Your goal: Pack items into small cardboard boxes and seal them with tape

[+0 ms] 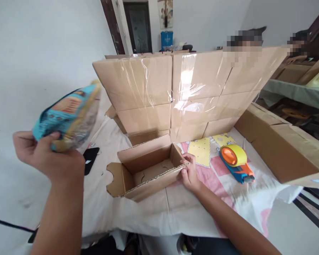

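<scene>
My left hand (46, 154) is raised at the left and grips a blue and yellow packet (67, 117), which is blurred by motion. A small open cardboard box (146, 170) sits on the cloth-covered table in front of me, its flaps spread out and nothing inside it. My right hand (189, 171) holds the box's right corner, thumb on the near wall and fingers curled at the rim.
A wall of taped cardboard panels (186, 88) stands behind the box. An orange and blue tape dispenser (235, 163) lies to the right. A long cardboard box (284, 145) runs along the right edge. A black object (90, 157) lies at the left. Other people are behind the panels.
</scene>
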Available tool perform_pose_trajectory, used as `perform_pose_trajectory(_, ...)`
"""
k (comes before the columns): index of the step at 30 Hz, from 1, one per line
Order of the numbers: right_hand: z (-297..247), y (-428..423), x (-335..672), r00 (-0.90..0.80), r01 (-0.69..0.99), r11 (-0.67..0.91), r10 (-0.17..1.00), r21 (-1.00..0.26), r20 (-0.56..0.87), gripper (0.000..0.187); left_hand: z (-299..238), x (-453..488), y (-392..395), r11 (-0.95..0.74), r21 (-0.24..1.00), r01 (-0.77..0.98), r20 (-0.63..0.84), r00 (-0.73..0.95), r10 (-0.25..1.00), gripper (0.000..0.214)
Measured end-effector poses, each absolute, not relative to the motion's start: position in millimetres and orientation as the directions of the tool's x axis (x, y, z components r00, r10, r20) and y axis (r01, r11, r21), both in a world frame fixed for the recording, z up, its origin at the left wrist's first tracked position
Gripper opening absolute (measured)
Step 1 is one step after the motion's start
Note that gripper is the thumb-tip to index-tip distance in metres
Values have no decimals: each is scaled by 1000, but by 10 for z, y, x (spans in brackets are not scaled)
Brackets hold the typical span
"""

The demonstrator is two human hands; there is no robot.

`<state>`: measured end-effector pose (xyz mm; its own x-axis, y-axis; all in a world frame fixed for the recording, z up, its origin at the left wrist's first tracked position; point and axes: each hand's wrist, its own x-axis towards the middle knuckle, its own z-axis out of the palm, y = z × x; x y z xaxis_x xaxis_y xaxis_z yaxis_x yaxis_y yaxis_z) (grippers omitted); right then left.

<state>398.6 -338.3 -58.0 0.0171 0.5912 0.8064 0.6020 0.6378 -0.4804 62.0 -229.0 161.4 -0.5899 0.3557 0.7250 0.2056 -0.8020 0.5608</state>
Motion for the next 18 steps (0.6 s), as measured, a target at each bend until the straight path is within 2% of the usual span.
perform_pose_trajectory(1, -570, -3388, 3978, 22, 603, 636, 592, -483, 806, 29, 1670, 777, -2441, -852, 466, 237, 777, -571, 266, 35)
perform_pose_trajectory(2, -560, -3395, 3976, 32, 603, 629, 595, -490, 803, 28, 1719, 923, -2592, -852, 450, 268, 818, -507, 273, 29)
perform_pose_trajectory(3, -550, -3404, 3979, 41, 604, 621, 601, -499, 798, 28, 1759, 1052, -2733, -841, 472, 263, 833, -444, 329, 24)
perform_pose_trajectory(4, -540, -3414, 3985, 44, 606, 616, 605, -503, 795, 27, 1788, 1160, -2856, -812, 543, 214, 811, -386, 440, 16)
perform_pose_trajectory(5, -529, -3426, 3994, 40, 609, 613, 610, -503, 792, 27, 1802, 1247, -2955, -731, 663, 163, 742, -277, 611, 12)
perform_pose_trajectory(7, -508, -3451, 4014, 12, 613, 614, 623, -498, 782, 30, 1778, 1367, -3062, -466, 874, 137, 474, -30, 880, 12)
perform_pose_trajectory(9, -489, -3467, 4030, -24, 606, 632, 621, -483, 784, 35, 1681, 1439, -3056, -192, 951, 242, 157, 156, 975, 17)
perform_pose_trajectory(11, -473, -3464, 4037, -62, 588, 663, 608, -463, 792, 39, 1530, 1481, -2980, -42, 924, 381, -40, 204, 978, 24)
perform_pose_trajectory(13, -460, -3446, 4037, -65, 582, 671, 602, -460, 796, 39, 1365, 1490, -2892, -20, 857, 514, -114, 228, 967, 28)
perform_pose_trajectory(16, -440, -3416, 4026, -28, 583, 657, 605, -478, 796, 38, 1162, 1457, -2832, -150, 662, 735, -201, 367, 908, 22)
perform_pose_trajectory(18, -423, -3410, 4018, -14, 571, 662, 600, -486, 800, 36, 1066, 1444, -2847, -261, 506, 822, -288, 447, 847, 27)
